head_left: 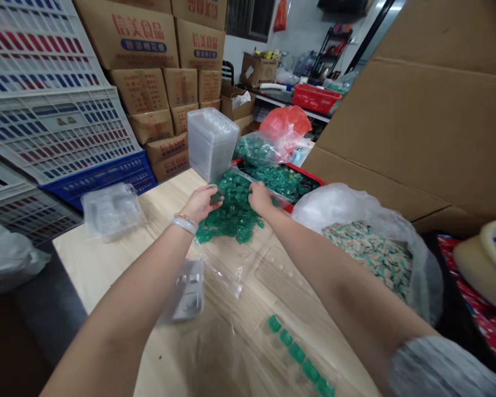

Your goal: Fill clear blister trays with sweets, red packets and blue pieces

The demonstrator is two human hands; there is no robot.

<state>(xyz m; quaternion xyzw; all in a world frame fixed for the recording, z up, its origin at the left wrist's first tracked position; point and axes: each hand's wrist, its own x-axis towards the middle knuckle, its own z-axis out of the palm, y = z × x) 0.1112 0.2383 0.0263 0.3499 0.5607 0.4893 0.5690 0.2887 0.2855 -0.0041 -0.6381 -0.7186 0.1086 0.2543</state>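
Observation:
A pile of green translucent candy-like pieces [233, 212] lies on a clear plastic bag [227, 273] on the wooden table. At the pile's left edge is my left hand [202, 204], its thumb and fingers closed around a green piece. My right hand [259, 198] is closed at the pile's right side, beside the plastic film; what its fingertips hold is hidden. Below my left forearm sits a clear plastic tray [190, 289] with moulded compartments. A row of several green pieces [296, 353] lies in a clear tray near the front.
Behind the pile are a stack of clear containers [212, 143] and a red-rimmed tray [320, 181] of green pieces. A bag of small wrapped pieces [367, 251] stands right. More clear trays [111, 212] lie at the left table edge. Crates [62, 132] and cardboard boxes [140, 91] rise behind.

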